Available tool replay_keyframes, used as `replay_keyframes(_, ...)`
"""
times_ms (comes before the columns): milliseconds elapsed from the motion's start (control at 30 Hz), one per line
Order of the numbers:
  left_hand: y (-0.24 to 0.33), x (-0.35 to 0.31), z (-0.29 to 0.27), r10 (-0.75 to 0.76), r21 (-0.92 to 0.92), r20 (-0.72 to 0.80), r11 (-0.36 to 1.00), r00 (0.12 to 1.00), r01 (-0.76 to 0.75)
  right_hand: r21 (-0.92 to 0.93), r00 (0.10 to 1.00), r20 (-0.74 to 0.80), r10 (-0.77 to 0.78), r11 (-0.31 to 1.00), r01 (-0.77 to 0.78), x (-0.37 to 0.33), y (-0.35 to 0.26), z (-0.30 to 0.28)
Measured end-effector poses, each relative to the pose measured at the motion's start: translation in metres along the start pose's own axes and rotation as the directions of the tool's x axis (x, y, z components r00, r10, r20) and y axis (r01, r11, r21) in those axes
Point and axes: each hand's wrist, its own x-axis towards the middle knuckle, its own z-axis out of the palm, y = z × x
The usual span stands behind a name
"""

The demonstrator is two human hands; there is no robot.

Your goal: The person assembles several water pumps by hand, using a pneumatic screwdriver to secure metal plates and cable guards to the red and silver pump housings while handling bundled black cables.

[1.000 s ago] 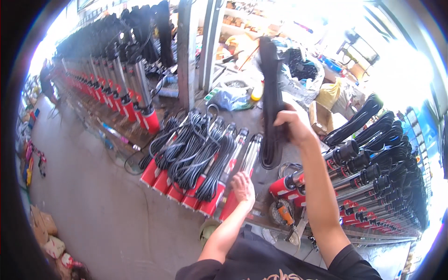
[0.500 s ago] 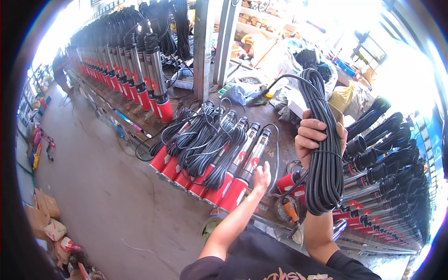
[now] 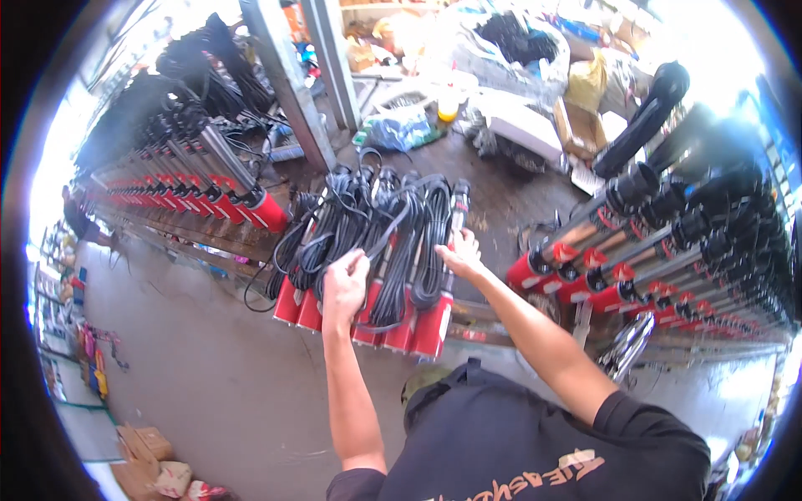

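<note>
A row of submersible pumps, with red lower ends and steel tubes, lies side by side on the bench in front of me. Bundles of black cable rest on top of them. Over the middle of the row is my left hand, its fingers pinched together where a strand of cable meets the fingertips. My right hand is at the right end of the row, fingers apart, beside a steel tube and the edge of the rightmost cable coil. Its palm side is hidden.
Upright pumps line the bench at left; more pumps lean in rows at right. A metal post rises behind the row. Farther back are a blue plastic bag, a white box and an open carton.
The cable coil that my right hand held up now lies on the right end of the pump row. My left hand has moved left from the end pump to the cables. The view has shifted.
</note>
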Motion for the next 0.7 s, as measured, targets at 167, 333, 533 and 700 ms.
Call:
replay_keyframes(167, 0.001, -0.044, 0.006, -0.024, -0.105, -0.484, 0.994, 0.875, -0.03, 0.09, 0.999, -0.035, 0.031, 0.996, -0.028, -0.039, 0.002, 0.041)
replay_keyframes(333, -0.034, -0.117, 0.035, -0.066, -0.111, -0.543, 0.994, 0.837, 0.007, 0.3, 0.94, 0.049, 0.338, 0.892, -0.336, -0.065, 0.006, 0.064)
replay_keyframes(533, 0.021, -0.111, 0.101, 0.01, -0.28, -0.091, 0.959, 0.996, -0.036, 0.115, 0.99, -0.123, -0.07, 0.99, 0.085, -0.097, 0.037, 0.006)
replay_keyframes(700, 0.109, -0.049, 0.136, 0.414, -0.345, 0.059, 0.862, 0.908, -0.371, 0.153, 0.882, -0.471, 0.021, 0.986, 0.059, -0.18, 0.112, -0.086)
